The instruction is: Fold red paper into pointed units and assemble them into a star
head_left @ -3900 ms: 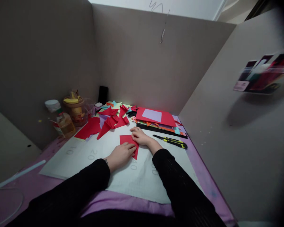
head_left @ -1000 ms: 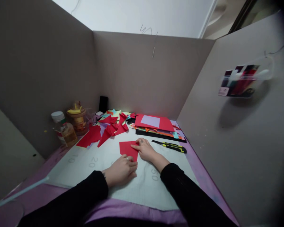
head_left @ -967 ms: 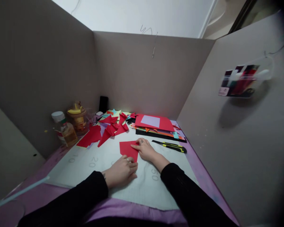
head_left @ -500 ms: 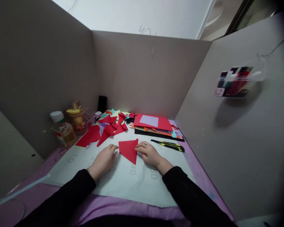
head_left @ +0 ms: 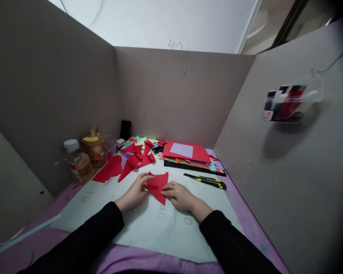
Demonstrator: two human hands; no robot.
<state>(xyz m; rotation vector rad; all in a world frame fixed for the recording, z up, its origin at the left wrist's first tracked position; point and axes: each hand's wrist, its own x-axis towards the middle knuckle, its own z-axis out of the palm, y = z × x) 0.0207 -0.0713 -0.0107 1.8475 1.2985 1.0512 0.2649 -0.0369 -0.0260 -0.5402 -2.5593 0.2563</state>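
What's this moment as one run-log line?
left hand: fingers at left edge of red paper | right hand: fingers at its right edge | cutter: untouched, beyond right hand | red folded pieces: beyond left hand

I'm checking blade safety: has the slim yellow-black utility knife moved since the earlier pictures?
No: the knife lies unshifted before the red-topped paper stack.

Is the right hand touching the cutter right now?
Apart. The head view shows a strip of white sheet between the right hand and the cutter.

One held sheet [head_left: 157, 185], one phone [head_left: 125, 129]
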